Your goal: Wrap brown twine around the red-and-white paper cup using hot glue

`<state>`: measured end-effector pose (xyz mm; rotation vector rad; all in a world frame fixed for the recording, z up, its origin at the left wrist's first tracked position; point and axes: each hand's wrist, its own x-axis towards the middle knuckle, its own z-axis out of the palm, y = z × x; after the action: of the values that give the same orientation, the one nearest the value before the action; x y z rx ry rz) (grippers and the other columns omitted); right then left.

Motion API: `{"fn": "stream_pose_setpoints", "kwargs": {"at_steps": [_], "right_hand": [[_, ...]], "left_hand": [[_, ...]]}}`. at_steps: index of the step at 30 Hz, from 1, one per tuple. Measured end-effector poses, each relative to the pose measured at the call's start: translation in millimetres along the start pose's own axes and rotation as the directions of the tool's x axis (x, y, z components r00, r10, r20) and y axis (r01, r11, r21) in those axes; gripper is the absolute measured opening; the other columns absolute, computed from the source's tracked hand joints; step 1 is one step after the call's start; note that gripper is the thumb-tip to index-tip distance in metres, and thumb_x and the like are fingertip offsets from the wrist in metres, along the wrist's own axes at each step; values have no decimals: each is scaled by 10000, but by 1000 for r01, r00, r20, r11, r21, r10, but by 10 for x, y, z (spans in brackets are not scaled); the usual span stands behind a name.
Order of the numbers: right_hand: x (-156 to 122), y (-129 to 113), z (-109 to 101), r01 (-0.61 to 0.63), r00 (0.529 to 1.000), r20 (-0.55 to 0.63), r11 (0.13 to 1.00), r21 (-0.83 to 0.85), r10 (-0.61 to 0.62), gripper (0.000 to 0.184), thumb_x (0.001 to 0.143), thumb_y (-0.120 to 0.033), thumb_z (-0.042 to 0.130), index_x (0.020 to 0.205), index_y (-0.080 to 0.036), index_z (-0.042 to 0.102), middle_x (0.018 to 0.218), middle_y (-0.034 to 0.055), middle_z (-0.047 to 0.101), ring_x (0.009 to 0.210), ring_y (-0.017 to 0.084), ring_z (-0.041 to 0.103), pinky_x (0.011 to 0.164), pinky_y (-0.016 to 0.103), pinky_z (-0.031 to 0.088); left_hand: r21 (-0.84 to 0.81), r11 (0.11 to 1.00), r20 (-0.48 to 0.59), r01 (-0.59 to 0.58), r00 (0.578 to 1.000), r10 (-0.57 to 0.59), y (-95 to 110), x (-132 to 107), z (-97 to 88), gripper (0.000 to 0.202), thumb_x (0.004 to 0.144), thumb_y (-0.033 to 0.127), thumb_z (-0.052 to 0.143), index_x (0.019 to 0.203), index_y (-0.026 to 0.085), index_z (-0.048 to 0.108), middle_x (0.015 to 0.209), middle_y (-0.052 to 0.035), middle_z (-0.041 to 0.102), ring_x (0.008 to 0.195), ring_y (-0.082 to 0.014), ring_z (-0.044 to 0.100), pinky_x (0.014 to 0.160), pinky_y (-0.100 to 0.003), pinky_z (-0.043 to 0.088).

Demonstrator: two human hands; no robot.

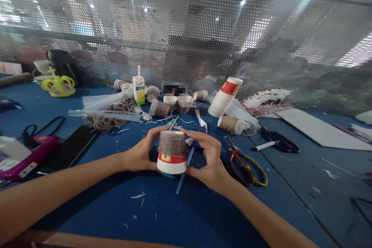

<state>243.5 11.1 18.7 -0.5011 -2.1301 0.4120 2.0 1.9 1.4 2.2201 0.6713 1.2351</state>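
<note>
Between my two hands is a paper cup [171, 159], upside down, white with a red band and its narrower part wound with grey-brown yarn. My left hand [143, 151] grips it from the left, thumb low and fingers near the top. From the right, my right hand [207, 157] holds it the same way. A thin translucent strip [185, 172] lies on the table beside the cup. Right of my right hand rest scissors [247, 168] with one red and one yellow handle loop.
Behind are a juice carton [138, 89], a grey yarn heap [107, 116], a yarn-wrapped cup [159, 108], a twine spool [231, 124] and a leaning stack of paper cups [223, 99]. A purple power strip [31, 155] lies left. Dark-handled scissors [280, 141] lie right. A perforated metal screen [186, 38] stands behind.
</note>
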Motion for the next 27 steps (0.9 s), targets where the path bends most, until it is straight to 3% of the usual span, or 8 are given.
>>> {"fn": "stream_pose_setpoints", "kwargs": {"at_steps": [5, 8, 12, 14, 17, 22, 24, 27], "right_hand": [[20, -77, 35, -70, 994, 72, 990, -123, 80, 760, 804, -261, 693, 1417, -277, 244, 1429, 148, 392, 1374, 320, 356, 1126, 550, 321], [54, -162, 33, -217, 972, 86, 976, -10, 217, 763, 782, -251, 689, 1396, -235, 238, 1402, 174, 468, 1271, 302, 506, 1056, 507, 421], [71, -223, -61, -356, 930, 113, 933, 57, 348, 395, 789, -352, 674, 1101, -214, 475, 939, 77, 731, 690, 198, 708, 655, 332, 572], [66, -230, -133, -333, 941, 66, 943, 1, 333, 198, 861, -393, 564, 932, -211, 532, 666, 7, 690, 512, 153, 638, 519, 274, 510], [80, -196, -231, -311, 946, -129, 945, -97, 298, 257, 932, -406, 409, 826, -214, 544, 525, -22, 583, 409, 123, 522, 441, 255, 417], [156, 74, -364, -548, 819, -447, 719, -427, 359, 330, 781, -440, 601, 977, -192, 505, 976, 137, 611, 922, 314, 591, 821, 496, 458], [162, 223, -424, -635, 770, -474, 590, -499, 428, 404, 715, -442, 645, 986, -176, 508, 1076, 190, 561, 1100, 415, 488, 888, 592, 391], [140, 358, -521, -684, 718, -365, 502, -529, 593, 373, 732, -478, 598, 938, -177, 521, 1002, 171, 567, 1058, 427, 499, 869, 614, 385]], "left_hand": [[123, 992, -67, -19, 997, 28, -11, -15, 14, 849, 690, 243, 794, 1386, 274, 309, 1377, -158, 443, 1310, -361, 448, 1072, -589, 416], [101, 994, -238, 37, 971, -11, -76, -14, 29, 765, 696, 227, 779, 1336, 254, 361, 1307, -147, 458, 1251, -335, 503, 1053, -570, 447], [31, 998, -377, 62, 925, -45, -175, -12, 52, 752, 682, 242, 793, 1296, 240, 359, 1289, -135, 429, 1255, -309, 504, 1084, -532, 429], [35, 998, -414, 50, 910, -31, -205, -14, 61, 759, 677, 247, 800, 1291, 243, 352, 1294, -132, 417, 1269, -302, 493, 1094, -518, 418], [50, 999, -444, 9, 896, 14, -208, -8, 71, 753, 705, 236, 785, 1301, 259, 327, 1317, -133, 398, 1285, -291, 482, 1090, -500, 421], [32, 997, -503, -74, 861, 80, -152, 4, 70, 747, 729, 280, 780, 1303, 322, 304, 1363, -98, 381, 1257, -248, 504, 1037, -426, 479], [45, 996, -598, -83, 796, 94, -149, -13, 54, 750, 717, 372, 783, 1300, 339, 312, 1358, -77, 377, 1249, -249, 496, 1001, -406, 510], [52, 998, -697, -40, 714, 65, -180, -49, 17, 760, 712, 476, 761, 1304, 340, 303, 1333, -65, 386, 1250, -271, 481, 1026, -444, 489]]}}
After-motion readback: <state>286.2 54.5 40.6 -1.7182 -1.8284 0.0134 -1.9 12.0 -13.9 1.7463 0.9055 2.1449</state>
